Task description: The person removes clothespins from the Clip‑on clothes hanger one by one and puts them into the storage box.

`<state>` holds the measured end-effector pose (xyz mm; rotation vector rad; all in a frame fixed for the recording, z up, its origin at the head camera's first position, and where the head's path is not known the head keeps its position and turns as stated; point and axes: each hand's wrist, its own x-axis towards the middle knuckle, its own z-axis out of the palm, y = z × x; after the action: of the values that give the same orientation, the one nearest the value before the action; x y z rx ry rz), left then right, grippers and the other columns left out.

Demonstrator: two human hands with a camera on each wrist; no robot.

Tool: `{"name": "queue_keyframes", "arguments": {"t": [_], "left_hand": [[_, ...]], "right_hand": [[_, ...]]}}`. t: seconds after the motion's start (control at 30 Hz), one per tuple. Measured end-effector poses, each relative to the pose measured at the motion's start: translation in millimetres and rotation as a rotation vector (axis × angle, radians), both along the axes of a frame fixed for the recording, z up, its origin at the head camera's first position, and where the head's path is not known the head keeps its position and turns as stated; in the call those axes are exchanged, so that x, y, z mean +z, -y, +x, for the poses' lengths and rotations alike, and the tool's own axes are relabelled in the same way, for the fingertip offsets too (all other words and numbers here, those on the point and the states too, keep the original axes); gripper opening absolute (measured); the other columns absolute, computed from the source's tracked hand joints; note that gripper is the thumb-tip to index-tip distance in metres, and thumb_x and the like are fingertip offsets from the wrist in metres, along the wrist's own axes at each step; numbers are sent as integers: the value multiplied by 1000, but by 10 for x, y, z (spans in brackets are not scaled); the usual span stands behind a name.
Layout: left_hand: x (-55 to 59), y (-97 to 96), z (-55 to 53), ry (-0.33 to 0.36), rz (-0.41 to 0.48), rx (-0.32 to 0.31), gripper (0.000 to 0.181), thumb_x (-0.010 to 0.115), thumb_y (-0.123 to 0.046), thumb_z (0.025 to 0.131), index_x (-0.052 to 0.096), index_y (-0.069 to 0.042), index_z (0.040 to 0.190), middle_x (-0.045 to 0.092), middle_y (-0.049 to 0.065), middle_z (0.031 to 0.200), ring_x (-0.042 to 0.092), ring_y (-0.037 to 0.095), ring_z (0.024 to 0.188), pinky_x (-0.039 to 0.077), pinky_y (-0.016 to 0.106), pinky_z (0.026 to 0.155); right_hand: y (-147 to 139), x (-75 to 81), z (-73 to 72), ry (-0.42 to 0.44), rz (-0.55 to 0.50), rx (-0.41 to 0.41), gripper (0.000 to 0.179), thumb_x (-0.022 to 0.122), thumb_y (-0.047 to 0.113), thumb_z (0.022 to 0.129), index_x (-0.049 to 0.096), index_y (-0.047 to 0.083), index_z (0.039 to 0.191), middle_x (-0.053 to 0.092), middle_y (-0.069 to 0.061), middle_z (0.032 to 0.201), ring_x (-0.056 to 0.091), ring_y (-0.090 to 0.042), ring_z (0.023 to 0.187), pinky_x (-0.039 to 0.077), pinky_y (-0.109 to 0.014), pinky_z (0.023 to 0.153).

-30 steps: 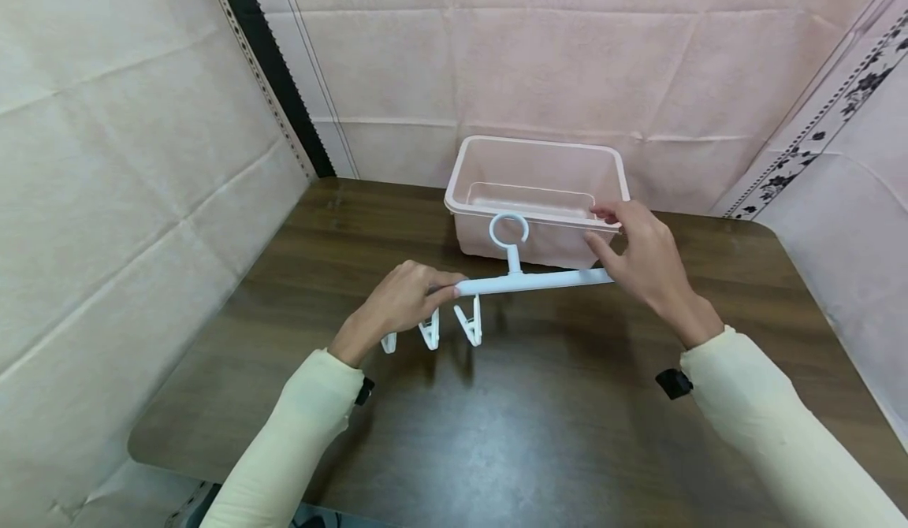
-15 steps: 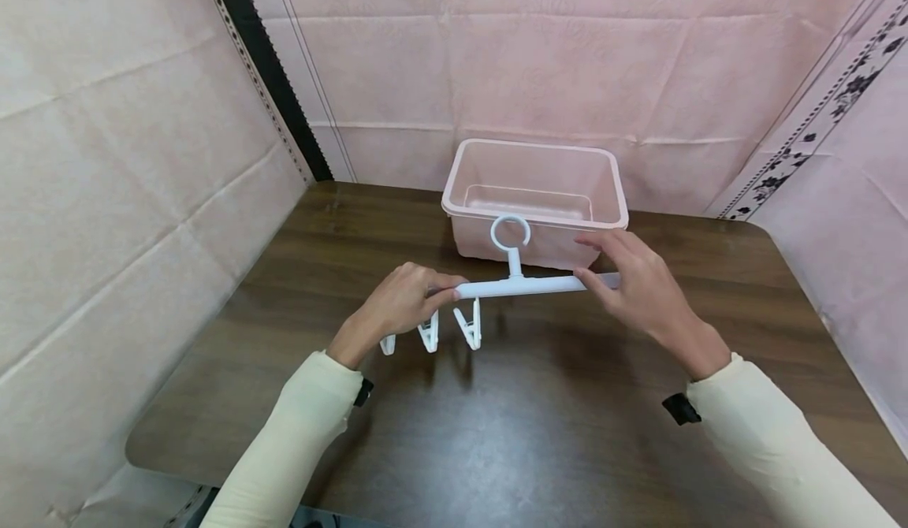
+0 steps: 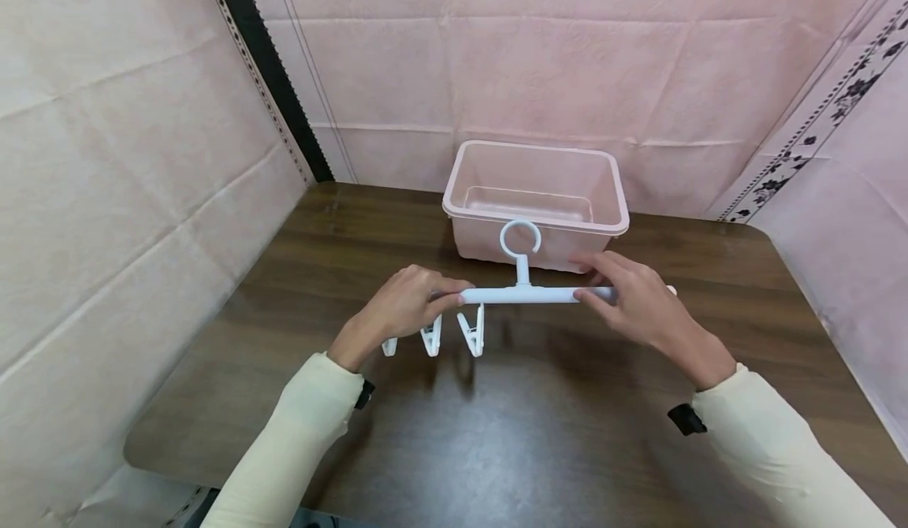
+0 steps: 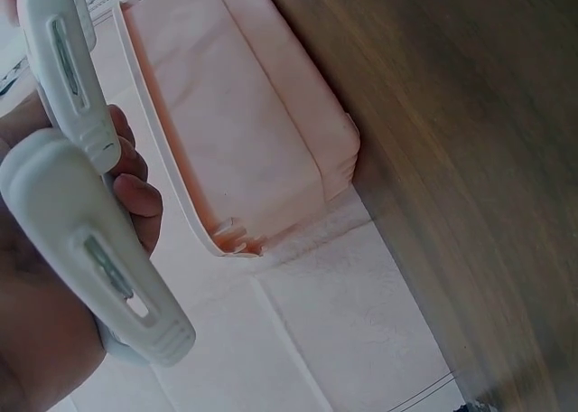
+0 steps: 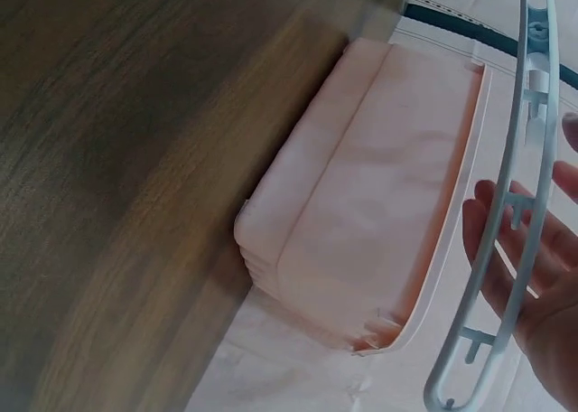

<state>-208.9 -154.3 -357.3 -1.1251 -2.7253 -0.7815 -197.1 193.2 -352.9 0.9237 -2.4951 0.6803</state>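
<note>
A white plastic hanger [image 3: 521, 295] with a round hook [image 3: 521, 238] is held level above the table. My left hand [image 3: 406, 303] grips its left half between thumb and fingers. Several white clips hang under that side, one clip [image 3: 472, 331] just right of the hand; two clips show large in the left wrist view. At the hanger's right half, my right hand [image 3: 638, 307] has its thumb against the bar and its fingers loosely extended behind it. In the right wrist view the hanger's hollow underside [image 5: 506, 276] crosses before these fingers, with bare slots.
A pink plastic basin [image 3: 539, 232] stands behind the hanger, close to the cloth-covered back wall [image 3: 553, 79]. The brown wooden table [image 3: 496, 433] spreads beneath. A patterned cloth lines the left and right sides.
My right hand has come down from near the basin's rim to the hanger bar. The hanger has levelled out and shifted slightly right; my left hand keeps its grip.
</note>
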Motion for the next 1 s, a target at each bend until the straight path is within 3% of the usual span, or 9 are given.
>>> {"name": "queue_keyframes", "arguments": {"t": [0.33,0.57,0.77,1.0], "left_hand": [[-19,39,63,25,4,-25,25,69,-17,97,75,-12,121,71,-4,83,41,7,57,33,24,52],[-27,16,83,18,-36,-50,26,67,-20,98,74,-12,122,67,-3,76,42,7,58,35,24,54],[-11,8,120,-25,-62,-57,24,67,-20,98,75,-15,120,62,-10,73,43,6,58,36,25,55],[12,18,160,-28,-64,-52,24,67,-21,98,75,-16,120,61,-11,74,44,6,59,38,25,56]], "right_hand": [[-11,-56,53,72,75,92,41,78,12,87,66,16,126,71,4,103,68,-12,90,53,-42,75],[-61,-69,106,91,95,178,37,77,6,86,70,16,122,68,11,107,61,-3,85,51,-32,74],[-59,-61,164,119,52,233,37,77,3,86,72,18,119,67,16,105,60,-3,85,45,-19,77],[-44,-60,196,117,4,277,41,79,-1,82,73,18,118,68,13,103,61,-4,83,45,-18,74]]}}
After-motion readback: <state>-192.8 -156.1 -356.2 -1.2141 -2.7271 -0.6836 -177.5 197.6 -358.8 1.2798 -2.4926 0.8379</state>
